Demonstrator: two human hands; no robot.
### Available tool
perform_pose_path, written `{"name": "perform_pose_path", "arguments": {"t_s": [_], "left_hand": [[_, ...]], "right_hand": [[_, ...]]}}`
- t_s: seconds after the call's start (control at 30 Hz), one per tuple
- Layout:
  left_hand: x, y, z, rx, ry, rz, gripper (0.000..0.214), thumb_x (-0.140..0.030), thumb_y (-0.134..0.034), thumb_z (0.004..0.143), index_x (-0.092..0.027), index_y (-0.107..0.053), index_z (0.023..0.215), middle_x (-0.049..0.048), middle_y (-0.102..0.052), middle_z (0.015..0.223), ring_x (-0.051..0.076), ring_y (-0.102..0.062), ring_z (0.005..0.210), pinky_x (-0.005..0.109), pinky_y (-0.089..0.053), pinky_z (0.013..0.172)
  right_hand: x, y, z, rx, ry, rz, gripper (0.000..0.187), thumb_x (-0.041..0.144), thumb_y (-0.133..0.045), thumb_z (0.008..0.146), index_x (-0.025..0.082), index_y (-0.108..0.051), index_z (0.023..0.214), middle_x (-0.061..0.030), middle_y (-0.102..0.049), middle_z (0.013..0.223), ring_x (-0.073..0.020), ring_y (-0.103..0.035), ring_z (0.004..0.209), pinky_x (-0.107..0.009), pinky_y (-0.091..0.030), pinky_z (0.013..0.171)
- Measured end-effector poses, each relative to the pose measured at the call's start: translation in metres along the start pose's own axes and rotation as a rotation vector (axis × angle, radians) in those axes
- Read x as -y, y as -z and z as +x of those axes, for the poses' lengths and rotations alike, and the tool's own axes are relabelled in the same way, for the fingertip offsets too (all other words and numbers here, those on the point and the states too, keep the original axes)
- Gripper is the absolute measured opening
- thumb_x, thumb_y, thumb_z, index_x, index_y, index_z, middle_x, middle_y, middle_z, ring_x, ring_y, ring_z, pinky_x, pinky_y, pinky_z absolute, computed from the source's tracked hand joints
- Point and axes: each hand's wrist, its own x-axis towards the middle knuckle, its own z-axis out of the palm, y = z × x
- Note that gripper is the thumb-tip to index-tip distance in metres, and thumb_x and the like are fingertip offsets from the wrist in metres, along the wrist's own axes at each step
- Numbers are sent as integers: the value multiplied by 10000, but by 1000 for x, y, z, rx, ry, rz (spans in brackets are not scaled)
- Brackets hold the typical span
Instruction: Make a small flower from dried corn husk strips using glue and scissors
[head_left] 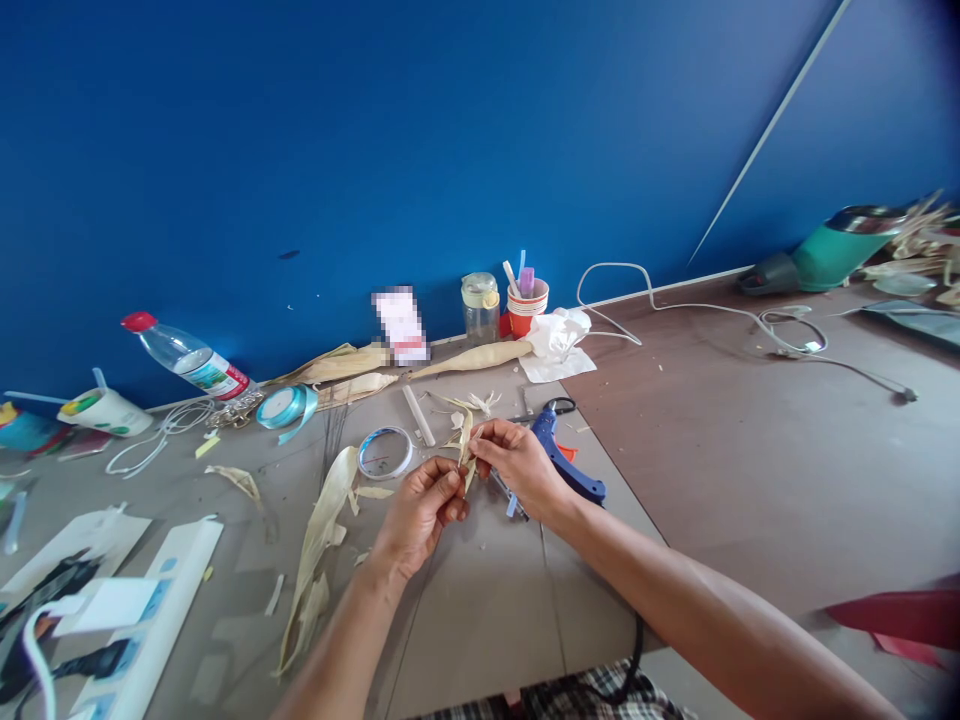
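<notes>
My left hand and my right hand meet over the grey work surface, fingertips pinched on a pale strip of dried corn husk. Part of the strip is hidden behind my fingers. Beside my right hand lies a blue glue gun, partly covered by that hand. A tape roll and a translucent glue stick rest just beyond my left hand. Left of it stretches a long curled husk. Small husk scraps are scattered behind both hands.
A white power strip with plugs sits front left. Along the blue wall are a tilted plastic bottle, a ribbon roll, a jar and a paper cup. A white cable and green tumbler are at right.
</notes>
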Motion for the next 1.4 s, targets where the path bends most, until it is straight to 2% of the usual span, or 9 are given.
{"name": "perform_pose_path", "arguments": {"t_s": [0.33, 0.57, 0.77, 1.13, 1.4], "left_hand": [[0, -2, 1, -14, -8, -8, 214, -269, -712, 693, -143, -556, 769, -50, -532, 594, 30, -401, 422, 227, -380, 516], [1, -1, 2, -20, -20, -7, 278, -290, -703, 704, -162, -568, 910, -48, -536, 621, 37, -417, 429, 230, -381, 512], [2, 0, 2, -33, -21, -9, 223, -275, -699, 705, -155, -593, 861, -48, -531, 610, 32, -411, 433, 225, -390, 522], [2, -2, 2, -32, -2, -25, 221, -270, -712, 687, -155, -594, 834, -52, -522, 603, 25, -394, 425, 218, -386, 516], [4, -1, 3, -39, -1, -17, 199, -263, -718, 679, -149, -609, 800, -54, -515, 579, 28, -390, 422, 220, -376, 513]], "right_hand": [[1, -2, 0, 17, -4, 52, 120, 253, -626, 680, 159, -569, 727, 38, -557, 611, -67, -459, 464, -216, -327, 467], [5, -2, -2, 22, -22, 66, 155, 285, -646, 668, 162, -568, 722, 42, -553, 586, -70, -455, 465, -219, -337, 483], [1, -1, 0, 13, 6, 38, 127, 272, -618, 673, 170, -560, 720, 35, -562, 605, -75, -453, 471, -222, -331, 473], [3, -3, -2, -71, 51, -187, 87, 261, -586, 691, 179, -576, 717, 42, -528, 523, -100, -469, 466, -221, -337, 449], [1, -4, -2, -42, 55, -158, 85, 263, -580, 697, 181, -574, 713, 39, -543, 548, -100, -478, 471, -224, -350, 465]]}}
